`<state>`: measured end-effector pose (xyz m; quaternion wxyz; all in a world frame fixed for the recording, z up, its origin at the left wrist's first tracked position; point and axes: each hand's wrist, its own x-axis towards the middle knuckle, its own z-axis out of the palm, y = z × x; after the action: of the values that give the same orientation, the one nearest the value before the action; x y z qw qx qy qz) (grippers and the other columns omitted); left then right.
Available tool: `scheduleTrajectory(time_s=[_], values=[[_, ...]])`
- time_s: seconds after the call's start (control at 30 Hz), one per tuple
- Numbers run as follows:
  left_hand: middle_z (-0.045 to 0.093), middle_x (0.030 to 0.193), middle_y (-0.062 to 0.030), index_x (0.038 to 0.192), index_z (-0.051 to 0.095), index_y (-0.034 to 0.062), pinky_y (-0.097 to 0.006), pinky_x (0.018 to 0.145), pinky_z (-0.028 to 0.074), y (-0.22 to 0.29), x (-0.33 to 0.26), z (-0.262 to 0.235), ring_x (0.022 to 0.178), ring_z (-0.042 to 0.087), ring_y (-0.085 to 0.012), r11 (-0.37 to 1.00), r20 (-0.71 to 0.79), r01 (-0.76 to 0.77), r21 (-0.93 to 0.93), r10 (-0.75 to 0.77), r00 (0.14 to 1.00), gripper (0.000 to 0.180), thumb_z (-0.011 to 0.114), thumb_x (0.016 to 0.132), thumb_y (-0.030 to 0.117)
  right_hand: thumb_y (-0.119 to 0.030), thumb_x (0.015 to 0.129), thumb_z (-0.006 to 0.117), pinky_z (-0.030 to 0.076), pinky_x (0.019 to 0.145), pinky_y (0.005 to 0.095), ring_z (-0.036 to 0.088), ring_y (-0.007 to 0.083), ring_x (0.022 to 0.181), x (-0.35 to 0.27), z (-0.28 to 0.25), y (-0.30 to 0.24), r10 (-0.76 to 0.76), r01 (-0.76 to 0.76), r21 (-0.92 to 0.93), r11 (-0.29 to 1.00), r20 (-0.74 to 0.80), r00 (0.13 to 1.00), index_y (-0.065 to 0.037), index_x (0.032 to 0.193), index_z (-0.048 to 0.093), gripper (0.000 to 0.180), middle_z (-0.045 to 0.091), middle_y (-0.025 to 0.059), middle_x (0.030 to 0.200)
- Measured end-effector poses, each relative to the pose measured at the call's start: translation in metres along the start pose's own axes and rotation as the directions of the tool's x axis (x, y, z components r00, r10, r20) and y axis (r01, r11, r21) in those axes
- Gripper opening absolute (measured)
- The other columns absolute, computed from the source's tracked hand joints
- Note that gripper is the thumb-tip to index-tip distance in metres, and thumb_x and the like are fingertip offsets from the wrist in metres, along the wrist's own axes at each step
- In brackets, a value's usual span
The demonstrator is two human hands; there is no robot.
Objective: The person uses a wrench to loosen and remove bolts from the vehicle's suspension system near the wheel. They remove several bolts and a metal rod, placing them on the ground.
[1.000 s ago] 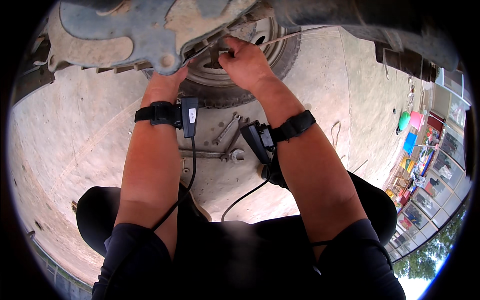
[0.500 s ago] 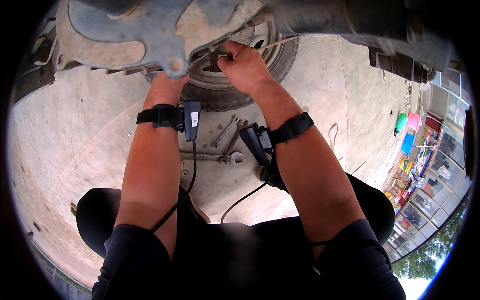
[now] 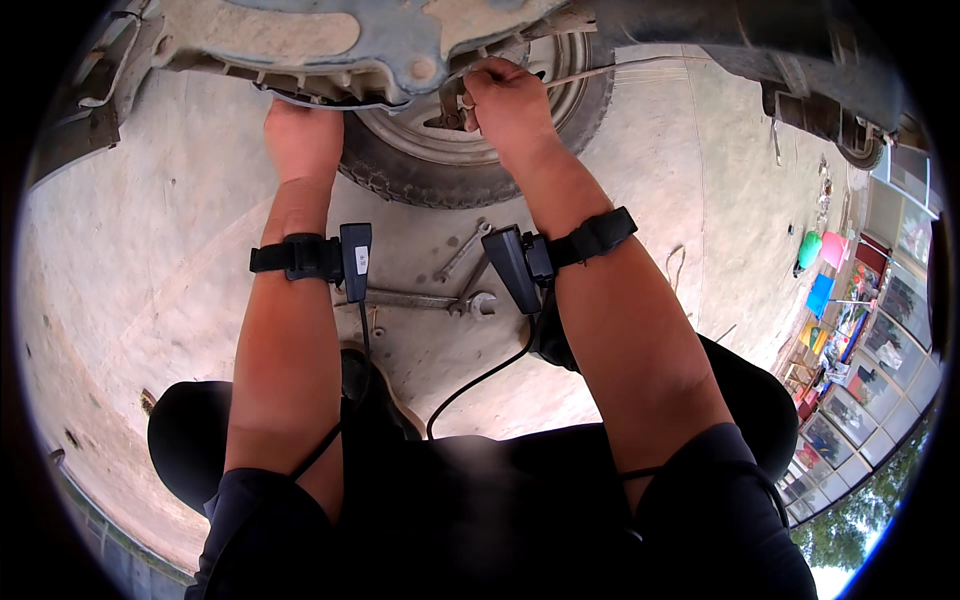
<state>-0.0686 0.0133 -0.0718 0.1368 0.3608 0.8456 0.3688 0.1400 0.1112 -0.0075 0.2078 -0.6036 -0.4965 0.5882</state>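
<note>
My right hand [image 3: 508, 108] is closed in front of the wheel's hub. Its thumb and forefinger press around something small that I cannot make out, beside a brownish metal part [image 3: 452, 104]. Behind it stands the wheel, a dark tyre [image 3: 425, 185] on a dusty pale rim [image 3: 405, 132]. My left hand [image 3: 304, 142] reaches up beneath the lower edge of a dirty blue-grey metal casing [image 3: 390, 40]. Its fingers go out of sight behind that edge, so their grip is hidden. A thin brownish rod or cable [image 3: 610, 67] runs rightward from near my right hand.
On the concrete floor [image 3: 190, 230] below the wheel lie several wrenches, among them an open-ended wrench [image 3: 482, 304] and a smaller wrench [image 3: 462, 250]. A dark frame part [image 3: 700, 30] crosses the upper right. Coloured goods [image 3: 820, 290] and windows line the far right.
My left hand has shifted left and slightly down along the casing's edge. The right hand is a little higher and stays at the hub. The casing and wheel sit higher in view.
</note>
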Motion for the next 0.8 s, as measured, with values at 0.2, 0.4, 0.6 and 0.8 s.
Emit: scheduleTrajectory(time_s=[0.2, 0.4, 0.6, 0.8], values=[[0.073, 0.1, -0.0202, 0.108, 0.069, 0.0035, -0.043, 0.086, 0.053, -0.025, -0.009, -0.052, 0.096, 0.069, -0.0379, 0.913, 0.066, 0.343, 0.221, -0.365, 0.929, 0.038, 0.062, 0.082, 0.03, -0.011, 0.089, 0.061, 0.04, 0.046, 0.0279, 0.055, 0.0132, 0.05, -0.009, 0.016, -0.012, 0.09, -0.071, 0.217, 0.974, -0.08, 0.993, -0.001, 0.102, 0.067, 0.017, 0.062, 0.0051, 0.072], [0.069, 0.114, -0.0172, 0.112, 0.069, 0.007, -0.043, 0.094, 0.052, -0.05, -0.011, -0.056, 0.107, 0.066, -0.0339, 0.888, 0.192, 0.229, 0.398, -0.325, 0.926, 0.037, 0.06, 0.082, 0.028, -0.012, 0.09, 0.062, 0.038, 0.046, 0.0277, 0.056, 0.0133, 0.051, -0.007, 0.005, -0.015, 0.134, -0.121, 0.224, 0.967, -0.04, 0.99, -0.002, 0.103, 0.067, 0.017, 0.062, 0.0044, 0.075], [0.067, 0.109, -0.0159, 0.107, 0.069, 0.0069, -0.044, 0.09, 0.052, 0.003, -0.007, -0.044, 0.104, 0.064, -0.0347, 0.963, 0.054, 0.015, 0.27, -0.031, 0.998, 0.027, 0.059, 0.085, 0.021, -0.017, 0.09, 0.066, 0.038, 0.046, 0.0281, 0.057, 0.0144, 0.053, -0.009, -0.034, -0.01, 0.126, -0.087, 0.213, 0.973, -0.174, 0.977, -0.003, 0.1, 0.064, 0.018, 0.061, 0.0041, 0.077], [0.07, 0.101, -0.0231, 0.104, 0.069, 0.0004, -0.045, 0.088, 0.051, 0.067, -0.038, -0.006, 0.098, 0.066, -0.0401, 0.997, 0.29, -0.01, -0.082, 0.033, 0.956, 0.036, 0.061, 0.09, 0.033, -0.028, 0.092, 0.071, 0.04, 0.047, 0.0292, 0.061, 0.017, 0.057, -0.01, -0.043, 0.014, 0.296, -0.217, 0.274, 0.937, -0.291, 0.91, -0.003, 0.106, 0.058, 0.031, 0.061, 0.0052, 0.082]])
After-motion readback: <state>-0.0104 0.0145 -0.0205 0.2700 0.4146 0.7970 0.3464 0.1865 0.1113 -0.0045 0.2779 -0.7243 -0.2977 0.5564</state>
